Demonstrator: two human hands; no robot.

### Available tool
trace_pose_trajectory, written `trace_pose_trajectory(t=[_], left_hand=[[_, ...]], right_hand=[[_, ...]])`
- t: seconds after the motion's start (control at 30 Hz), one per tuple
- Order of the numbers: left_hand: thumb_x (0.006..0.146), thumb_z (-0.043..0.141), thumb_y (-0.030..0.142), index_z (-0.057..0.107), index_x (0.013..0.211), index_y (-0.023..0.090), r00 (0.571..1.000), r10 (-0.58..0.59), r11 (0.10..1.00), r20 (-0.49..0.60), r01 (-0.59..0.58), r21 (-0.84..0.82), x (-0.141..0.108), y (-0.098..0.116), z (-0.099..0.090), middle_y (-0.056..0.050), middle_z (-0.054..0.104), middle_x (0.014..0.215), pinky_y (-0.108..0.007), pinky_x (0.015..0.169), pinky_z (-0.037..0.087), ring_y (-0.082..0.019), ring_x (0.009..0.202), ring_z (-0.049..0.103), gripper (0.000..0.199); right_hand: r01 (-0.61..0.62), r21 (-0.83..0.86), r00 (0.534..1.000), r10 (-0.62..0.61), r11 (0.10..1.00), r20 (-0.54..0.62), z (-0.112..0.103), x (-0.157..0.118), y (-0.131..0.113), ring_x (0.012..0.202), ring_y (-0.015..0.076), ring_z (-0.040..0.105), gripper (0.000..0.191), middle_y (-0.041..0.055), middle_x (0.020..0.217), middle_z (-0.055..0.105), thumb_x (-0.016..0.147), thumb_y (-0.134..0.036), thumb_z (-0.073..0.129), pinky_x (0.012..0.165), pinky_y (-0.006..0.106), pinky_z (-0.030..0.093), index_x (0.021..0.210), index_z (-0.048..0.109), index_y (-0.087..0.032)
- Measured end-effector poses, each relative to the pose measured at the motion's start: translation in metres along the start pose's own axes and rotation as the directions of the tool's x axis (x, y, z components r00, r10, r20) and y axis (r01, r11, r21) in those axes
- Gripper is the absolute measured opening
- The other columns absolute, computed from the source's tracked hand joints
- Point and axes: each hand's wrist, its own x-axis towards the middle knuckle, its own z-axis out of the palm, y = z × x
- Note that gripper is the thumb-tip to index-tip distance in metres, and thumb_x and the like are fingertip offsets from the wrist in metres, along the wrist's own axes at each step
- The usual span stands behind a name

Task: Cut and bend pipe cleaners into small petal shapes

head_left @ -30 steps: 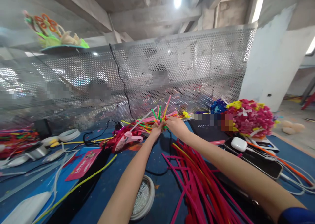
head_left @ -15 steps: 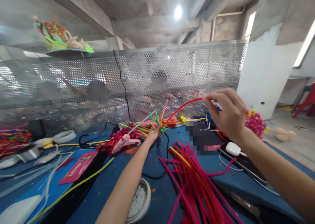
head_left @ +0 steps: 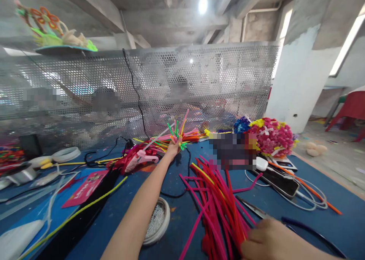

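The largest surface, a blue tabletop (head_left: 175, 235), is covered in several places by craft stems, and its cloth-like flatness can be expected to let light things be slid easily.

On it, right of centre, a pile of long red and magenta stems (head_left: 222, 206) is spread fanwise. The pile is judged to be light and soft-skinned, with a fuzzy surface that is unlikely to slip; each stem is probably stiffened by a thin wire, so that any bend is kept. A single stem is best taken near a free end, since the middles are crossed and may be tangled.

By the pile's near right edge the right hand (head_left: 269, 237) is seen with fingers curled at the stems; because of blur and the frame's edge, it cannot be told whether anything is gripped.

A round dish (head_left: 167, 218) of tiny beads is set just beside the left forearm and is likely to be spilled if knocked.

Farther off, the left hand (head_left: 173, 149) is closed around a small bunch of green, pink and yellow stems (head_left: 179, 134), which is pinched low, with the tips splayed upward. That low hold seems sound; the tips could be bent easily.
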Motion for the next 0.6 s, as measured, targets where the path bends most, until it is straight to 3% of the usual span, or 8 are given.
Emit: trace_pose_trajectory(t=[0.07, 0.1, 0.2, 0.3, 0.37, 0.47, 0.6], left_hand=[[0.086, 0.051, 0.032, 0.053, 0.109, 0.014, 1.000, -0.002, 1.000, -0.016, 0.002, 0.009, 0.001, -0.001, 0.000, -0.007, 0.058, 0.104, -0.035, 0.072, 0.051, -0.017, 0.085, 0.059, 0.029], [0.086, 0.051, 0.032, 0.053, 0.109, 0.014, 1.000, -0.003, 1.000, -0.021, 0.003, 0.015, 0.001, -0.001, -0.001, -0.007, 0.058, 0.104, -0.035, 0.072, 0.051, -0.017, 0.085, 0.059, 0.029], [0.086, 0.051, 0.032, 0.053, 0.110, 0.014, 1.000, -0.002, 1.000, -0.019, 0.003, 0.027, 0.000, -0.002, -0.002, -0.007, 0.058, 0.106, -0.037, 0.074, 0.051, -0.018, 0.088, 0.059, 0.030], [0.086, 0.051, 0.032, 0.053, 0.111, 0.014, 1.000, 0.005, 0.999, -0.002, -0.005, 0.038, -0.001, -0.001, -0.003, -0.008, 0.057, 0.108, -0.038, 0.075, 0.050, -0.018, 0.090, 0.058, 0.031], [0.086, 0.051, 0.032, 0.053, 0.111, 0.014, 1.000, 0.011, 0.999, 0.013, -0.011, 0.047, -0.002, -0.001, -0.003, -0.008, 0.057, 0.107, -0.037, 0.074, 0.051, -0.018, 0.088, 0.059, 0.030], [0.086, 0.051, 0.032, 0.053, 0.109, 0.014, 0.999, 0.023, 0.998, 0.029, -0.025, 0.057, -0.002, -0.003, -0.004, -0.007, 0.058, 0.104, -0.035, 0.071, 0.051, -0.017, 0.085, 0.059, 0.029], [0.086, 0.051, 0.032, 0.054, 0.109, 0.014, 0.998, 0.044, 0.998, 0.043, -0.045, 0.040, 0.000, -0.009, -0.005, -0.007, 0.058, 0.105, -0.036, 0.073, 0.051, -0.017, 0.087, 0.059, 0.029]], right_hand=[[-0.046, 0.171, 0.996, 0.032, 0.984, 0.083, 0.001, 0.018, 0.014, 0.045, 0.0081, 0.046, 0.021, -0.0050, 0.054, 0.056, 0.083, -0.029, 0.054, 0.041, 0.025, 0.024, 0.064, 0.052, -0.020], [-0.161, 0.211, 0.983, 0.137, 0.964, 0.126, -0.001, 0.029, 0.027, 0.050, 0.0087, 0.049, 0.020, -0.0033, 0.060, 0.059, 0.081, -0.033, 0.057, 0.045, 0.023, 0.027, 0.067, 0.054, -0.020], [-0.400, 0.280, 0.912, 0.408, 0.873, 0.033, 0.005, 0.066, 0.082, 0.056, 0.0098, 0.052, 0.014, -0.0007, 0.063, 0.061, 0.081, -0.025, 0.055, 0.053, 0.021, 0.032, 0.071, 0.060, -0.018], [-0.478, 0.452, 0.831, 0.555, 0.753, -0.046, 0.039, 0.102, 0.138, 0.062, 0.0122, 0.057, 0.005, 0.0013, 0.068, 0.063, 0.073, -0.014, 0.060, 0.060, 0.022, 0.039, 0.077, 0.062, -0.015], [-0.485, 0.493, 0.811, 0.583, 0.722, -0.056, 0.069, 0.122, 0.164, 0.060, 0.0126, 0.058, 0.012, 0.0021, 0.071, 0.065, 0.071, -0.012, 0.060, 0.059, 0.023, 0.042, 0.083, 0.062, -0.014], [-0.454, 0.545, 0.810, 0.581, 0.704, -0.075, 0.103, 0.146, 0.179, 0.063, 0.0133, 0.061, 0.021, 0.0033, 0.076, 0.066, 0.071, -0.013, 0.062, 0.059, 0.023, 0.046, 0.092, 0.062, -0.013], [-0.408, 0.591, 0.821, 0.563, 0.696, -0.098, 0.123, 0.161, 0.176, 0.071, 0.0141, 0.063, 0.022, 0.0030, 0.079, 0.068, 0.069, -0.014, 0.065, 0.064, 0.023, 0.047, 0.091, 0.062, -0.014]])
